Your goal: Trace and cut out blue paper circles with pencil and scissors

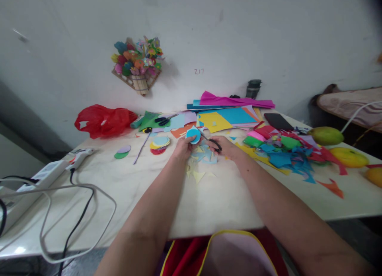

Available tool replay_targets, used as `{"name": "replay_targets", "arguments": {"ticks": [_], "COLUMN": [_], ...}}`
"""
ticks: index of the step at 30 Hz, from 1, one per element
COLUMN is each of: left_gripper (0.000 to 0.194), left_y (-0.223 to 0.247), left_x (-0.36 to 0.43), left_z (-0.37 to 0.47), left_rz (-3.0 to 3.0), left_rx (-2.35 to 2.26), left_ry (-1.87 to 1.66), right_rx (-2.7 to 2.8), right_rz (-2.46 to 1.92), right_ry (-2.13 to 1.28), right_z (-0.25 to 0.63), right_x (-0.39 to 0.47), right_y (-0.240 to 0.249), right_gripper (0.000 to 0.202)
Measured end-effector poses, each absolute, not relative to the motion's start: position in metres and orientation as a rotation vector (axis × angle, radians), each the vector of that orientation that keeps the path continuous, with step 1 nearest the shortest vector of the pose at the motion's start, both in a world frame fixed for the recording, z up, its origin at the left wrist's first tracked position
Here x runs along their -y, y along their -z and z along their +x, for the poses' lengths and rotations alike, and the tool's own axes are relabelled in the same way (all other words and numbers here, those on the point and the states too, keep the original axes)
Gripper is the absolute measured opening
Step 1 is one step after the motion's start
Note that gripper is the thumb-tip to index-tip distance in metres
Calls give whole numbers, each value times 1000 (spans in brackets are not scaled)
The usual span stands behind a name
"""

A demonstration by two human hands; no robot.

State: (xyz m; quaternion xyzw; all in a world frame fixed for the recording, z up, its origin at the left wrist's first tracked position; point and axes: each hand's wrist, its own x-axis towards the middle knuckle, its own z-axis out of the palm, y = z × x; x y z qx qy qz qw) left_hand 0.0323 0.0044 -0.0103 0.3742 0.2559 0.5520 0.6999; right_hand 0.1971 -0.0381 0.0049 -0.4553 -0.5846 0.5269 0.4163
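My left hand [185, 145] pinches a blue paper circle [193, 136], with a paler piece of paper showing at its upper edge. In my right hand [224, 145] is a pair of dark-handled scissors [215, 143], its blades pointing up and left at the right edge of the circle. Under both hands lie pale blue and yellow paper scraps [199, 176]. Left of my left hand is a stack of paper circles [160, 142] in light blue, yellow and red. Farther left, a lilac circle [124, 149] overlaps a green one [119, 155].
Coloured paper sheets [235, 116] lie along the back beside a second pair of scissors [162, 120]. A scrap heap [286, 150], a black phone [278, 121] and mangoes [347, 157] are at right. A red plastic bag [103, 120], power strip [44, 174] and cables [89, 188] occupy the left.
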Motion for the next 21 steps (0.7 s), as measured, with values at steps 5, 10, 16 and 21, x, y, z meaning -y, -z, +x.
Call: {"name": "replay_targets", "arguments": {"ticks": [5, 10, 16, 21], "left_gripper": [19, 19, 18, 17], "left_y": [10, 10, 11, 9], "left_x": [-5, -6, -6, -5], "left_z": [33, 32, 32, 32], "left_rz": [816, 798, 785, 773], "left_rx": [-575, -588, -590, -602], "left_ry": [-1230, -1248, -1244, -1245], "right_rx": [1427, 1426, 1461, 1480], "right_rz": [-1173, -1199, -1167, -1175], "right_ry": [-1346, -1331, -1310, -1285], "right_z": [196, 196, 195, 196], "right_x": [39, 39, 40, 40], "right_y": [-6, -7, -8, -6], "right_gripper": [18, 16, 23, 22]}}
